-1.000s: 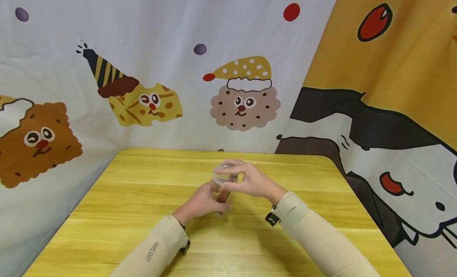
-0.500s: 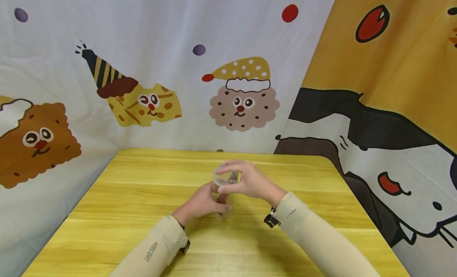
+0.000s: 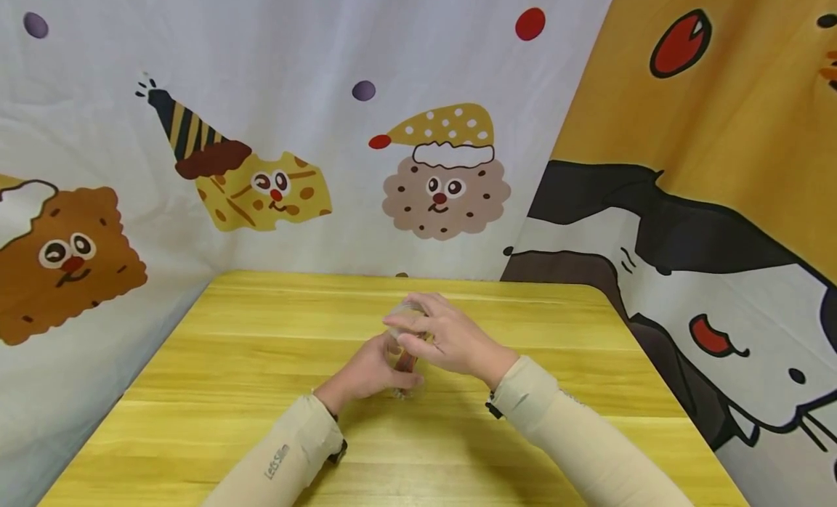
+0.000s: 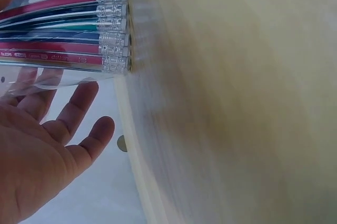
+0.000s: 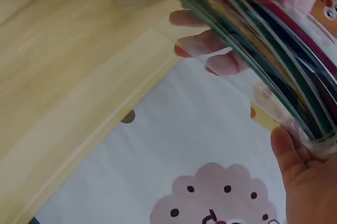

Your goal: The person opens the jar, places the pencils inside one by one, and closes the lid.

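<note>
A clear plastic tube point(image 3: 404, 309) stands upright near the middle of the table, overlapped by both hands. Inside are several pencils point(image 4: 50, 45) in red, green and dark colours, their silvery ends downward at the tabletop in the left wrist view. My left hand point(image 3: 368, 374) grips the lower body of the tube, thumb on the near side and fingers behind. Over the top, my right hand point(image 3: 454, 340) holds the rim with thumb and fingers curled round it. The right wrist view has the right hand point(image 5: 311, 190) at the tube's top end.
A yellow wood-grain table point(image 3: 261, 420) spreads out around the hands. Behind it hangs a white curtain point(image 3: 294, 42) with cartoon prints, joined on the right by an orange and black printed cloth point(image 3: 752, 129).
My right hand has turned and shifted slightly left over the top of the tube, covering more of its rim. The left hand keeps its grip in the same place.
</note>
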### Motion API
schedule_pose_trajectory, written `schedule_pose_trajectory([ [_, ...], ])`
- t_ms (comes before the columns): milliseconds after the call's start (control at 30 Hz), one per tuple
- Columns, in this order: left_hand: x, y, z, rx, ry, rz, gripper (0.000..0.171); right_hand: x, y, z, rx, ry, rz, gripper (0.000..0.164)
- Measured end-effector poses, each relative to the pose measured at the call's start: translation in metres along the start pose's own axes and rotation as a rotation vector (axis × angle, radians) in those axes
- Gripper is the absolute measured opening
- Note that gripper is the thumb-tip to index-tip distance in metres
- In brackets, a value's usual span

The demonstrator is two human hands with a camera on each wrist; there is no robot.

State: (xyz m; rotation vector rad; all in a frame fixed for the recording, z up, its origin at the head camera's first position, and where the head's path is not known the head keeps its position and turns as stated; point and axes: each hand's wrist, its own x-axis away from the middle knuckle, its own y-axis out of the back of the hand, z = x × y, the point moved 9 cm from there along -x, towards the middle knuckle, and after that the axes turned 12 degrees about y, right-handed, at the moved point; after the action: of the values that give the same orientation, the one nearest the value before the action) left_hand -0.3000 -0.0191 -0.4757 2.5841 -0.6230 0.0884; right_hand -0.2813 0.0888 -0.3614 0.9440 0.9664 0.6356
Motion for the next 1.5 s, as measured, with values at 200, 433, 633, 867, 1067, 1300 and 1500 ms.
schedule_pose_trajectory([
  [200,0.002,0.000,-0.004,-0.012,-0.013,-0.031,0.036,0.001,0.001,0.013,0.223,0.110,-0.074,0.043],
  [433,0.004,0.005,-0.014,-0.041,-0.062,-0.089,0.074,-0.005,0.007,0.027,0.334,0.095,-0.215,0.039],
  [633,0.005,0.007,-0.023,-0.103,-0.126,-0.103,0.075,-0.013,0.006,0.037,0.493,-0.031,-0.294,0.037],
  [867,0.002,0.003,-0.021,-0.083,-0.132,-0.042,0.063,-0.009,0.002,0.022,0.293,-0.127,-0.190,0.046],
  [1067,-0.005,0.001,-0.010,-0.041,-0.038,0.072,0.042,-0.010,0.000,-0.018,-0.309,-0.097,-0.095,0.054],
  [1300,-0.006,-0.004,-0.006,-0.045,-0.021,0.111,0.045,-0.004,-0.018,-0.034,-0.647,-0.197,-0.158,0.052],
  [1500,-0.001,-0.004,-0.005,-0.064,-0.035,-0.021,0.054,-0.002,-0.020,-0.030,-0.556,-0.205,-0.290,0.050],
])
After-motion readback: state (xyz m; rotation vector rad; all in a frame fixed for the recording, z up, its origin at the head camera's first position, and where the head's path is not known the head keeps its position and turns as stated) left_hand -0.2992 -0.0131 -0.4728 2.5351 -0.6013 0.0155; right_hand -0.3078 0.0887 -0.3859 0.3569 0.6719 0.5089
